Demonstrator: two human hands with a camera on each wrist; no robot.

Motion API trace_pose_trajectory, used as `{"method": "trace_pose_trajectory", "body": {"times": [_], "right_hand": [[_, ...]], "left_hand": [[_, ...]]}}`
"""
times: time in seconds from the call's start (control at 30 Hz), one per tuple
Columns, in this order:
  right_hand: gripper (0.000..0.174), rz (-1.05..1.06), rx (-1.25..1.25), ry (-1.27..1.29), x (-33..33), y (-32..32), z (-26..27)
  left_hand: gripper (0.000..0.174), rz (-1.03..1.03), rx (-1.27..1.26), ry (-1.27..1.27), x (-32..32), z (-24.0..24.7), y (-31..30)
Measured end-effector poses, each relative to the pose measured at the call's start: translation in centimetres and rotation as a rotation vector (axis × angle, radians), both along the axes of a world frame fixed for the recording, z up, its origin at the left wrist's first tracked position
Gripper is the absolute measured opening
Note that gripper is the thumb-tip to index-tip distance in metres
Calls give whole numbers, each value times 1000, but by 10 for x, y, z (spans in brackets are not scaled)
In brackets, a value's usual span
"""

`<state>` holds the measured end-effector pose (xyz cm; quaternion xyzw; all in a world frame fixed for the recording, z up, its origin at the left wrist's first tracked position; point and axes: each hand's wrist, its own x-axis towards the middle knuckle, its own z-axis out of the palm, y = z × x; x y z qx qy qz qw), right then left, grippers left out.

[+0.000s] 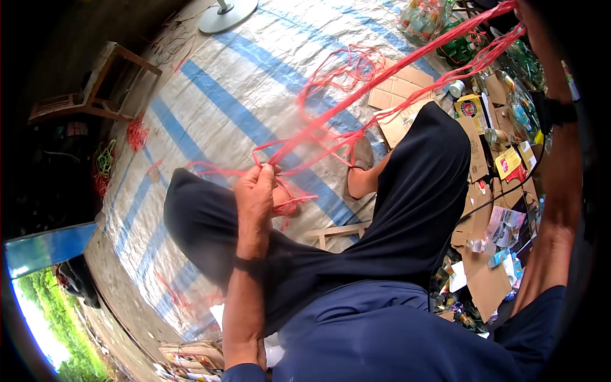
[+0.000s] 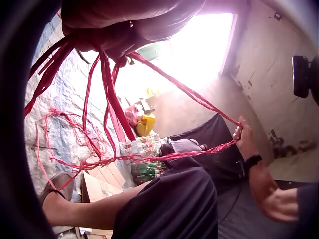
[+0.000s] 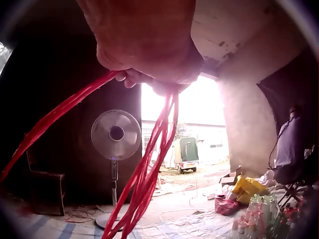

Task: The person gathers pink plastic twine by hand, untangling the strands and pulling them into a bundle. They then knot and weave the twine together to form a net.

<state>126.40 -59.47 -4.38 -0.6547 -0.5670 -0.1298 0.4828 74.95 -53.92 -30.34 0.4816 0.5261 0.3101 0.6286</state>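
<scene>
Red plastic twine (image 1: 366, 90) runs in several long strands between the two hands. My left hand (image 1: 253, 194) pinches the strands between thumb and fingers, above the crossed legs. Loose red ends hang below it and trail to the left. At the upper right my right hand (image 1: 533, 41) is partly cut off in the head view. The left wrist view shows that right hand (image 2: 244, 137) gripping the far loop of the twine, arm stretched out. In the right wrist view, twine (image 3: 154, 159) comes out of the curled hand (image 3: 149, 45) on two sides. More red twine (image 1: 344, 73) lies tangled on the sheet.
A blue-and-white striped sheet (image 1: 210, 121) covers the floor. Flattened cardboard (image 1: 401, 86) and bottles (image 1: 423, 22) are heaped on the right. A wooden chair (image 1: 95, 95) stands at the left, and a fan (image 3: 116, 134) stands ahead. Legs in dark trousers (image 1: 414, 184) frame the work.
</scene>
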Motion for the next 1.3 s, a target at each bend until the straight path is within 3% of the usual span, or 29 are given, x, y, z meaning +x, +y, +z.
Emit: {"method": "trace_pose_trajectory", "body": {"times": [0.03, 0.23, 0.37, 0.47, 0.53, 0.6, 0.83, 0.97, 1.03, 1.1, 1.17, 1.23, 1.3], "right_hand": [[20, 59, -67, 113, 4, -4, 0], [17, -33, -98, -470, 33, -29, -1], [17, -48, -150, -596, 48, -40, -9], [15, -143, -307, -614, 69, -53, -6], [14, -159, -410, -766, 90, -60, -7], [20, -169, -439, -697, 109, -64, -15], [42, -178, -391, -90, 153, -81, -62], [49, -303, -378, -41, 123, -104, -72], [49, -321, -570, -43, 132, -130, -81], [47, -363, -840, -262, 132, -163, -87], [42, -359, -951, -221, 106, -190, -95], [37, -456, -1274, 25, 67, -205, -90], [27, -402, -1060, -315, 49, -229, -109]], "left_hand": [[25, 16, 3, -17, 0, -2, 0], [25, 6, -20, -36, -3, -3, 2], [25, 0, -12, -26, -3, -1, 1], [24, -2, -8, -11, -1, -1, 1], [24, 27, -27, -8, -2, 0, 3], [24, 53, -5, -22, 0, -3, 3], [24, 70, -15, -25, 0, 2, 4], [24, 80, -10, -15, 3, -1, 4], [23, 55, -43, -43, 3, 3, 4], [23, 46, -40, -60, 4, 7, 2], [23, 32, -34, -77, 6, 11, 1], [23, -4, -42, -81, 9, 15, -1], [24, -29, -9, -63, 9, 15, 0]]}}
